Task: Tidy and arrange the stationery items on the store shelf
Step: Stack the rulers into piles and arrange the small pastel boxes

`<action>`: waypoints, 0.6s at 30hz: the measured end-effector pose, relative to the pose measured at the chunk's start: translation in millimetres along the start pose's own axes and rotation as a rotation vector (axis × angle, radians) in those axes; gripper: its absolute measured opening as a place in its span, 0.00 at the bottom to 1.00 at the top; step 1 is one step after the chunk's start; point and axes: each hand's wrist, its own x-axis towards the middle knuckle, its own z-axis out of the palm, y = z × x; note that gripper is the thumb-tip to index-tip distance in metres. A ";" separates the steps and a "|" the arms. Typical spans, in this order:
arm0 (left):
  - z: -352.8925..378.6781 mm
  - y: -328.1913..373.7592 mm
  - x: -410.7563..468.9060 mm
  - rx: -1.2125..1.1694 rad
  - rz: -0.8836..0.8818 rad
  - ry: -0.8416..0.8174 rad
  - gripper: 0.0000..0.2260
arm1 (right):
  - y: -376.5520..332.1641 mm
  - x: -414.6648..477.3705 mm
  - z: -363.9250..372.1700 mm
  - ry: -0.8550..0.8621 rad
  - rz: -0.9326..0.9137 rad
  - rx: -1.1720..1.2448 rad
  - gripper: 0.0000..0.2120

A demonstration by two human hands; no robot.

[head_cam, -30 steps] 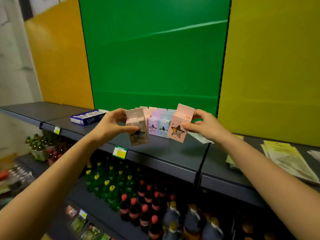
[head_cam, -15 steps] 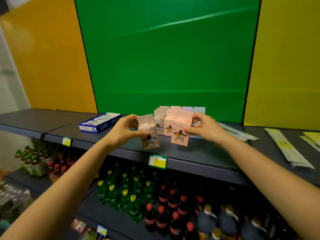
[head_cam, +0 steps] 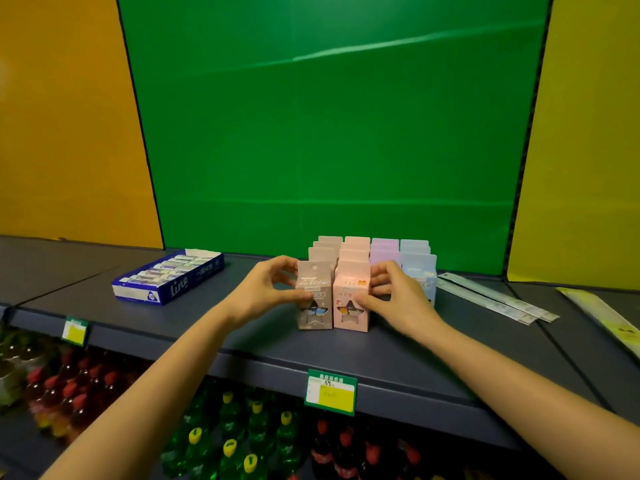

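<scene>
Left hand (head_cam: 263, 292) grips the grey box (head_cam: 313, 299) and right hand (head_cam: 394, 299) the pink box (head_cam: 350, 303), side by side on the shelf (head_cam: 242, 337).

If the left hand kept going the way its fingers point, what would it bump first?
The left hand holds the grey star-window cardboard box; straight on, that box would press into the pink star-window cardboard box beside it, probably at once, since they look touching.

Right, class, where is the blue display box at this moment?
In the head view, the blue display box lies flat on the dark shelf, left of the left hand and the pastel star-window boxes, apart from both.
</scene>
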 end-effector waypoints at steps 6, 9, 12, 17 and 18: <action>-3.3 -21.8 17.3 -0.099 0.002 0.004 0.18 | 3.6 3.2 9.5 0.116 -0.007 0.012 0.18; -4.6 -28.2 23.1 -0.143 0.012 -0.018 0.17 | 1.5 2.7 14.6 0.161 0.012 0.030 0.18; -3.8 -29.7 25.1 -0.170 0.032 -0.021 0.15 | -0.8 2.0 17.4 0.192 0.037 0.053 0.18; -3.8 -32.1 25.8 -0.195 0.036 -0.020 0.16 | -4.8 -1.0 19.4 0.197 0.075 0.062 0.19; -4.4 -31.9 25.2 -0.195 0.035 -0.031 0.17 | -6.2 -1.9 19.3 0.196 0.081 0.052 0.19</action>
